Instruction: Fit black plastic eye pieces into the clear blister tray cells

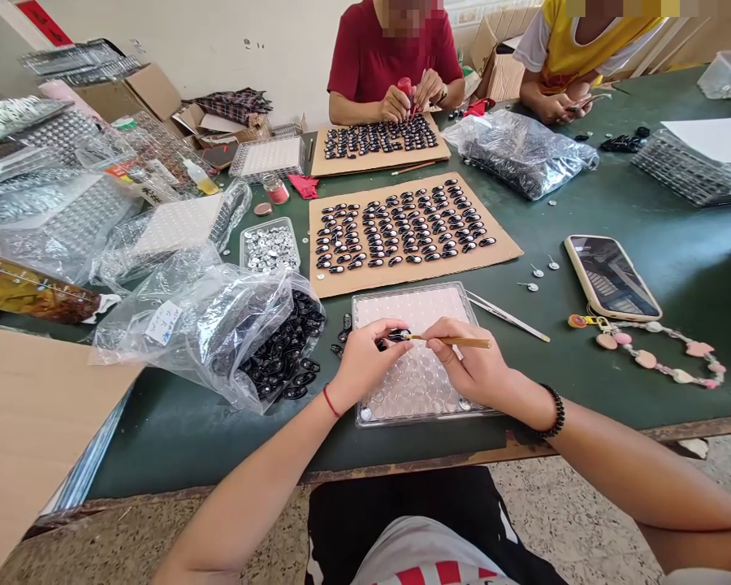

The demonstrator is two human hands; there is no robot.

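Observation:
Between the fingertips of my left hand (365,361) is a small glossy black piece (395,335) with a pale spot at its right end. A thin wooden stick (466,342) lies pinched in my right hand (476,366), its tip touching or almost touching that piece. Both hands are over a clear plastic tray (411,394) with rows of round pockets and a pale pinkish surface. Silver discs sit in its near corners. Left of the tray, a clear plastic bag (201,341) spills many similar black pieces (286,345). Tweezers (508,315) lie to the right of the tray.
Beyond the tray, a cardboard sheet (329,283) carries rows of black pieces. A tub of silver discs (270,248) stands left of it. A phone (612,276) with a beaded strap lies right. Two people work across the table; stacked trays (694,166) stand far right.

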